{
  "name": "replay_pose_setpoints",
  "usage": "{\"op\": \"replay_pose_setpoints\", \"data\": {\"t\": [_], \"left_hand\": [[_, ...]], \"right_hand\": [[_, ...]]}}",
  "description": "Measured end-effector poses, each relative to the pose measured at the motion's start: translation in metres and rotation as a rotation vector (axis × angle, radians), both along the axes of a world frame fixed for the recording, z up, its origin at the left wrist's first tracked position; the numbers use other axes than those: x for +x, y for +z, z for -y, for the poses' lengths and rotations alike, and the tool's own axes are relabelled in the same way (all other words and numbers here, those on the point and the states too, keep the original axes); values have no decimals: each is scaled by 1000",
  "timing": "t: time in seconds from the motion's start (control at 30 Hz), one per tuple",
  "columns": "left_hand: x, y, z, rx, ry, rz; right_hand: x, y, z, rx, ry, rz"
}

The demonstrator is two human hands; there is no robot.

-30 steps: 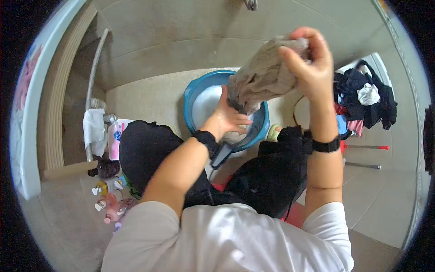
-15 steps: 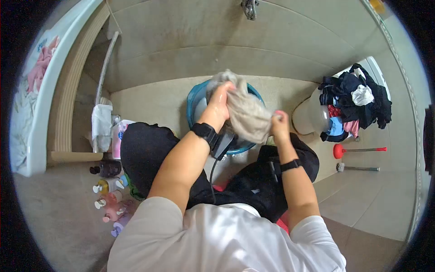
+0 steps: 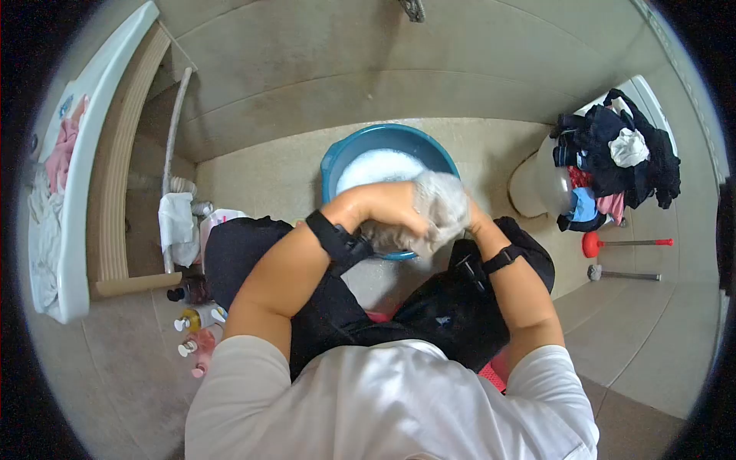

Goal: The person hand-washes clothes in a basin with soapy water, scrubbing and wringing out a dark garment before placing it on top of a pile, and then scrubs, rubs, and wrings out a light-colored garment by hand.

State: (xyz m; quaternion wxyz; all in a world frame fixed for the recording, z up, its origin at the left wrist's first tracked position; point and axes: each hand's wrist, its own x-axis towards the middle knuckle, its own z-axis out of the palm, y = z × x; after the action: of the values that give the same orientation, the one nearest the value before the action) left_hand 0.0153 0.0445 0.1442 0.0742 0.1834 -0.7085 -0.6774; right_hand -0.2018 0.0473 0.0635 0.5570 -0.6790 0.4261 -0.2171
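Observation:
A wet, beige-grey cloth (image 3: 441, 211) is bunched up between my two hands, over the near right side of a blue basin (image 3: 331, 165). My left hand (image 3: 395, 205) is closed round the cloth's left side. On the other side my right hand (image 3: 477, 218) grips it, its fingers mostly hidden behind the bundle. White suds (image 3: 379, 166) float on the water in the basin, which sits on the floor in front of my knees.
At right, a pile of dark clothes (image 3: 606, 146) lies on the toilet (image 3: 529, 188), near a red plunger (image 3: 590, 244). Several pump bottles (image 3: 201, 343) stand at left, below a white sink (image 3: 77, 276) with clothes in it. A tap (image 3: 414, 9) juts from the wall.
The cloth was stretched out between my hands and is now gathered into a bundle. My hands have come closer together, and the suds in the basin have come into sight.

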Motion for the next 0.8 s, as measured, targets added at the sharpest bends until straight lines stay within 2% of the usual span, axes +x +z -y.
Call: {"op": "replay_pose_setpoints", "data": {"t": [0.03, 0.07, 0.13, 0.17, 0.2, 0.27, 0.3, 0.37, 0.43, 0.5, 0.57, 0.63, 0.7, 0.73, 0.77, 0.8], "left_hand": [[8, 0, 1, 66, 64, -146], [13, -9, 10, 112, 50, -170], [32, 17, 22, 84, 123, 37], [38, 27, 22, 50, 270, 35], [40, 24, 25, -35, 408, -98], [50, 18, 40, -273, 574, -56], [50, 20, 42, -268, 574, -51], [46, 34, 41, -396, 630, -202], [28, 37, 34, -519, 550, -200], [24, 7, 42, -700, 652, 109], [18, -23, 45, -694, 654, 431], [13, -59, 46, -629, 555, 691], [9, -110, 33, -850, 626, 734], [6, -127, 32, -735, 570, 856], [8, -144, 31, -730, 567, 859], [11, -161, 29, -631, 607, 930]], "right_hand": [[3, 27, -3, -83, -88, -11], [4, 44, -6, -164, -176, -24], [3, 55, 3, -387, -229, 5], [10, 69, 4, -472, -254, 2], [19, 86, 4, -465, -260, 2], [41, 123, 7, -619, -383, -139], [50, 140, 9, -612, -384, -137], [64, 161, 11, -758, -281, -568], [75, 142, 21, -825, -241, -593], [75, 110, 32, -896, -197, -617], [69, 69, 40, -892, -164, -527], [64, 28, 37, -750, -143, -625], [57, -34, 39, -536, -68, -751], [59, -42, 35, -425, -47, -927], [62, -49, 28, -309, -24, -1101], [61, -58, 24, -302, -19, -1100]]}}
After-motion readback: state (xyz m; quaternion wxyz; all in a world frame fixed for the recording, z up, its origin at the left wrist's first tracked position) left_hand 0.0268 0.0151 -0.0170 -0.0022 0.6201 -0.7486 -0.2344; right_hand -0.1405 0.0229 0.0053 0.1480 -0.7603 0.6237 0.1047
